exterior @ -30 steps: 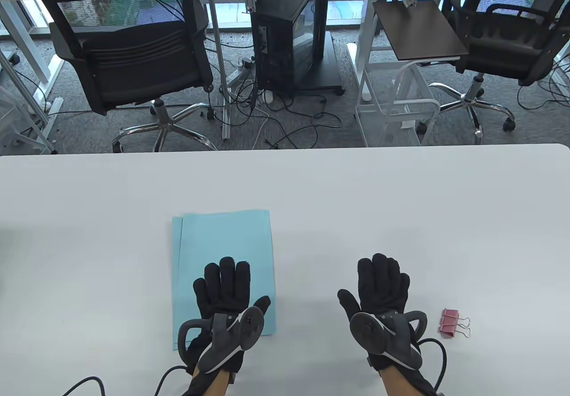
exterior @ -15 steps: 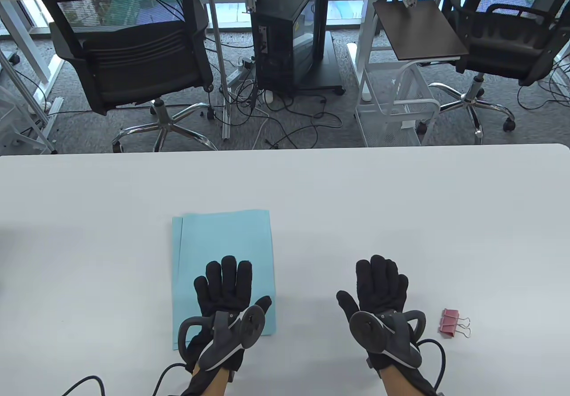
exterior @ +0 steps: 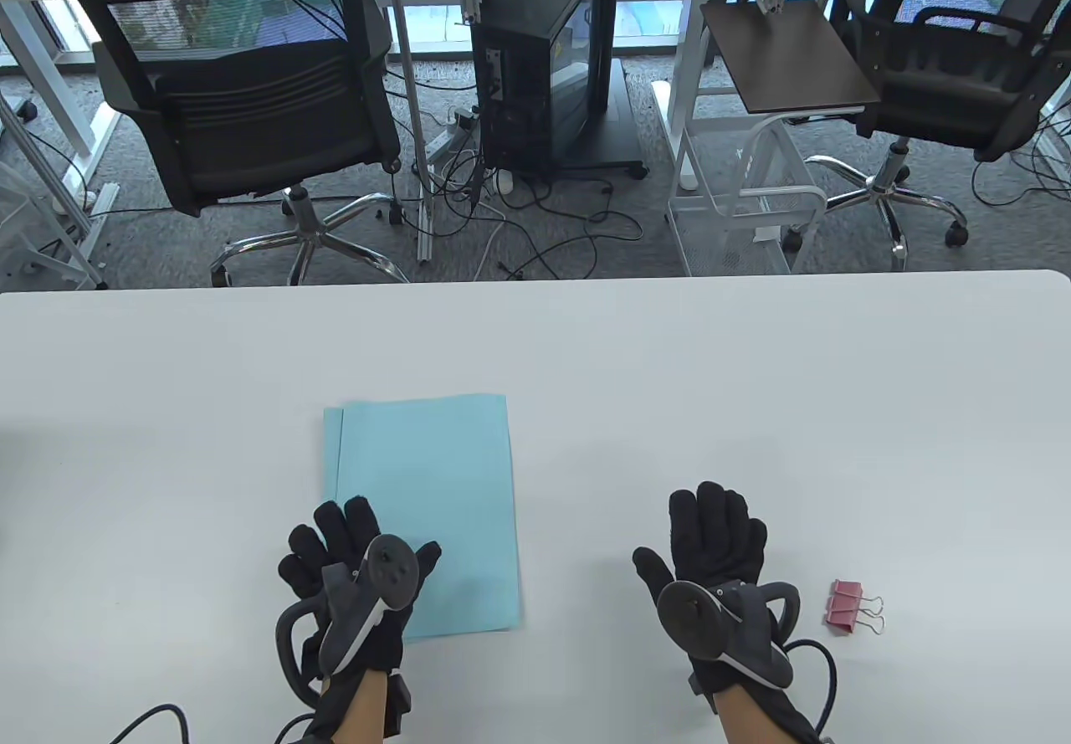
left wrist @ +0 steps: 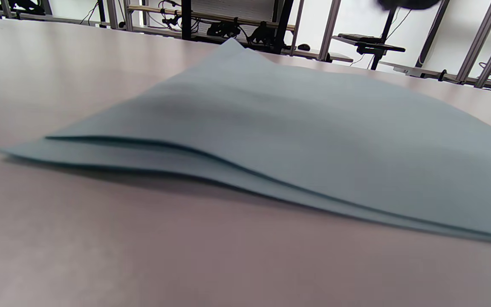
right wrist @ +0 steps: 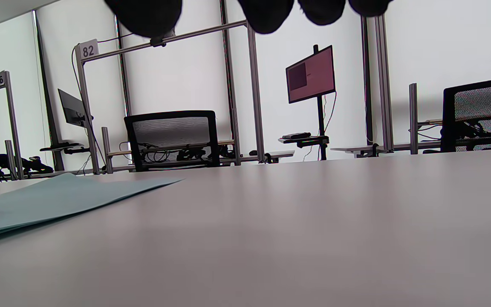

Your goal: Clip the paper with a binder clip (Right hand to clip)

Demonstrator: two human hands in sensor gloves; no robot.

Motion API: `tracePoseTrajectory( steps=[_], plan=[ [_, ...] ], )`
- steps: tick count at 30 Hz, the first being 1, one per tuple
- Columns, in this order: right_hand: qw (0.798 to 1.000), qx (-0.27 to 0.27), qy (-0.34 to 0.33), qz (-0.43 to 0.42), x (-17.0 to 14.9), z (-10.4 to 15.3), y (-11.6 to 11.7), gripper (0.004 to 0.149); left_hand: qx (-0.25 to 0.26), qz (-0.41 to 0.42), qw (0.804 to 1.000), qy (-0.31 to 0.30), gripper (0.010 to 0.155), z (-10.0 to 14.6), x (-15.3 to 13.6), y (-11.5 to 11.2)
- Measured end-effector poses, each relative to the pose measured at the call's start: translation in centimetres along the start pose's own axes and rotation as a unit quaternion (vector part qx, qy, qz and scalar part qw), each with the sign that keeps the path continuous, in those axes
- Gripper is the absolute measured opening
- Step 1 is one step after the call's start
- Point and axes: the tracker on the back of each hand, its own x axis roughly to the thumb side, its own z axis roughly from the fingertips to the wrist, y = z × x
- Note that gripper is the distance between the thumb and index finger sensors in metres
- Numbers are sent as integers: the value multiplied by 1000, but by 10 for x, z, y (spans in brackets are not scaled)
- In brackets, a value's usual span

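Paper [exterior: 422, 510] lies flat on the table [exterior: 753, 376], a light-blue stack of two sheets, top sheet offset a bit so a sliver of the lower one shows along the far and left edges. Left hand [exterior: 347, 577] has slid off the middle of the stack toward the near-left corner; half a second ago it lay flat on the lower centre of the paper, fingers pointing away from the person. Now the fingers angle up-left and cover the near-left corner area, wrist rotated. Grip state on the left: cannot tell; the tracker hides the fingers, and the left wrist view shows only the sheets, their near edges slightly lifted and separated, no fingers in shot.

Judgement: the left hand is repositioning to gather or lift that corner so an edge can be presented for clipping. The sheet edges look a little shifted against the earlier frame, near-right corner sitting a touch further right, so the stack has probably been nudged.

Right hand [exterior: 719, 564] is unchanged across all three frames: flat on the table, fingers extended and together, empty, holding nothing. Clip [exterior: 852, 607] is pink with wire handles, sitting on the table just to the right of the right hand, not touched, same spot as before.

Task status: early. Clip not picked up, paper not squared. Risk: the offset sheets get clipped misaligned unless they are squared first.
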Motion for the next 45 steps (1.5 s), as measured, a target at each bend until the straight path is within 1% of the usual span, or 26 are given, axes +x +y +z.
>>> tracePoseTrajectory(
  steps=[6,8,10,12,14,16,18,22,24,27,29,31,32,33,35,36,37,38,39,40,42,44,45],
  plan=[
    [1000,13,4,-1,-1,0,1,79,-60,10,996,58,106,-11,-8,-16],
    [1000,14,6,-4,-2,0,1,78,-97,-2,992,83,110,-15,-9,-22],
    [1000,15,7,-7,-3,-1,1,78,-135,-15,986,93,112,-18,-10,-26],
    [1000,18,8,-9,-3,-1,2,79,-112,-19,989,96,111,-18,-10,-20],
    [1000,21,9,-11,-3,-1,2,78,-102,-47,989,97,108,-17,-7,-17],
    [1000,24,7,-12,-3,-1,3,78,-75,-70,990,93,103,-15,-4,-14],
    [1000,26,7,-3,-2,-1,4,78,-46,-82,991,96,101,-13,-1,-14],
    [999,30,11,-10,-3,-2,5,78,-29,-78,992,96,94,-14,-1,-12],
    [999,32,11,-9,-3,-2,5,78,-33,-53,993,98,90,-15,-4,-11],
    [999,36,12,-11,-3,-2,6,78,-42,30,993,108,83,-17,-12,-9],
    [999,38,13,-14,-4,-2,6,78,-31,64,990,119,74,-16,-18,-9],
    [999,39,16,-20,-4,-2,6,78,4,109,986,122,68,-15,-24,-8],
    [999,40,16,-23,-4,-2,6,78,1,126,985,121,64,-15,-25,-7],
    [999,42,15,-27,-5,-2,6,78,-3,161,980,115,60,-14,-26,-4],
    [998,43,15,-31,-5,-3,6,78,0,237,968,79,50,-13,-26,-1],
    [998,44,15,-35,-5,-3,6,78,2,253,965,63,48,-12,-24,1],
    [998,45,16,-40,-6,-3,6,78,9,260,965,34,48,-11,-22,4],
    [998,45,17,-45,-6,-3,5,78,15,257,966,24,48,-10,-20,7],
    [997,46,18,-57,-6,-4,5,79,28,257,966,-7,49,-8,-16,11],
    [997,47,19,-65,-7,-4,5,79,34,262,964,-23,50,-6,-14,14],
    [994,48,21,-92,-8,-4,5,80,41,285,955,-68,51,0,-7,23],
    [991,42,24,-124,-9,-4,3,82,57,322,934,-142,51,8,1,34],
    [989,39,25,-137,-10,-4,3,83,65,334,926,-165,51,11,3,37]
  ],
)
